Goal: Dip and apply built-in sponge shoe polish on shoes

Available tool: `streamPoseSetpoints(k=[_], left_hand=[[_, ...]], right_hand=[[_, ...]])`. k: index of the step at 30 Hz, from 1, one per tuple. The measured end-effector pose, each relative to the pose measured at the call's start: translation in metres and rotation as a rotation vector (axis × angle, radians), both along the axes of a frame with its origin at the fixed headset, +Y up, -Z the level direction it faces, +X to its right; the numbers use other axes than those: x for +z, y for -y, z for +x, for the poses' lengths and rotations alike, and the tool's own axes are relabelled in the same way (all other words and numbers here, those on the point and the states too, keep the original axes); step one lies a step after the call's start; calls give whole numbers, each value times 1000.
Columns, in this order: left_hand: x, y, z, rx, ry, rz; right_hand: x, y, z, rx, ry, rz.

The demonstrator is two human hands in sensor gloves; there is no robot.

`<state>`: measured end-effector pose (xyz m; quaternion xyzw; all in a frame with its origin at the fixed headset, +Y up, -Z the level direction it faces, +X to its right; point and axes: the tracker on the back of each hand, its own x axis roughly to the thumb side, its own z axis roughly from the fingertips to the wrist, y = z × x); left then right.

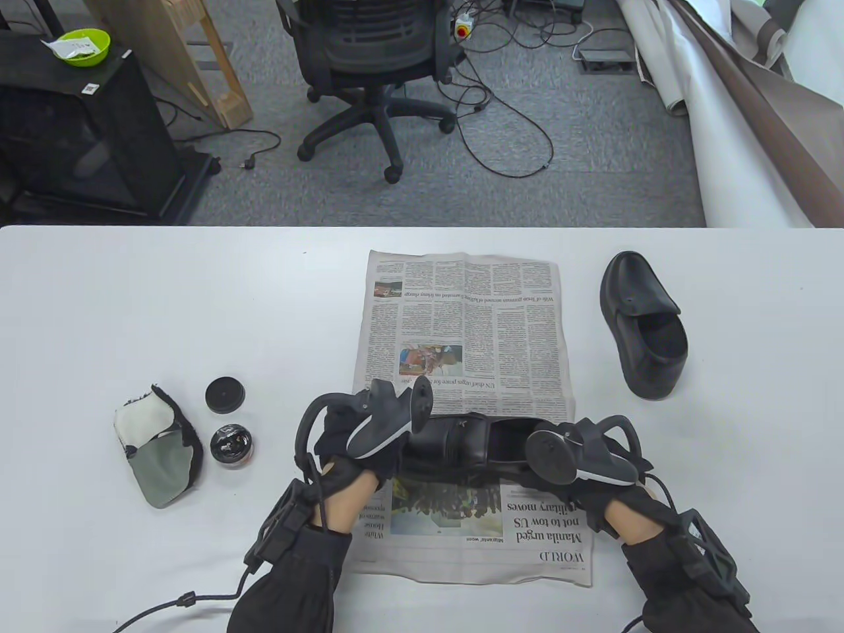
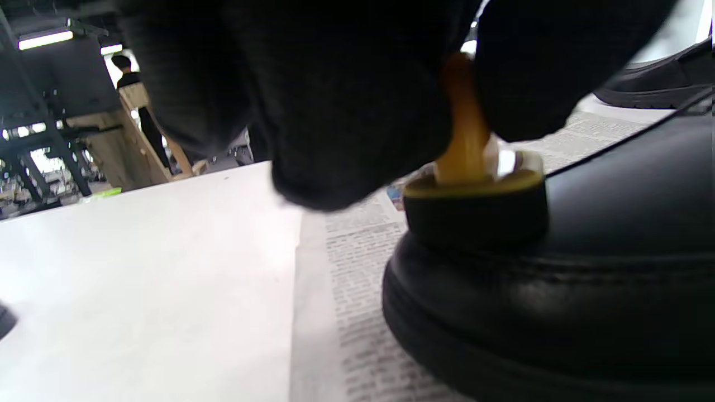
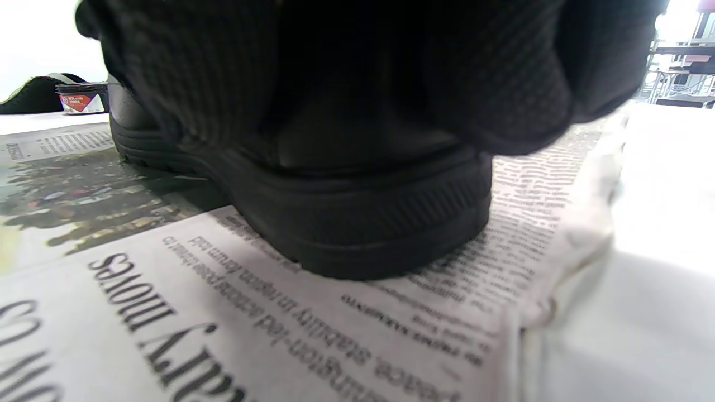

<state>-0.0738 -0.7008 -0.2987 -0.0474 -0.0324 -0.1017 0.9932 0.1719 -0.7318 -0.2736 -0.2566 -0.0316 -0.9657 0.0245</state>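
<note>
White bench (image 1: 132,297) carries a newspaper (image 1: 461,316) with a black shoe (image 1: 471,442) on it. Left hand (image 1: 359,438) pinches the sponge applicator (image 2: 475,195), pressing it on the toe. Right hand (image 1: 580,455) grips the heel. Polish tin (image 1: 231,445) sits open, left of the left grip.

newspaper (image 1: 461,316) headlines "WORLD", "Manila urged not to tow US"

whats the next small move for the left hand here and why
Probably slide the sponge applicator along the toe of the shoe: the left hand already presses it there, and the right hand grips the heel on the newspaper.
</note>
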Motion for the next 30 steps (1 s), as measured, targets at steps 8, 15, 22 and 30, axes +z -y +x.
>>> streamPoseSetpoints(k=[8,15,22,30], left_hand=[[14,-3,3,-22,38,-32],[20,-6,14,139,87,-101],[5,4,19,-21,56,84],[13,-4,1,-9,-24,-7]], right_hand=[[1,0,-3,25,6,11],[0,0,-2,-2,5,-5],[-2,1,-2,-13,-13,-18],[1,2,-4,20,4,9]])
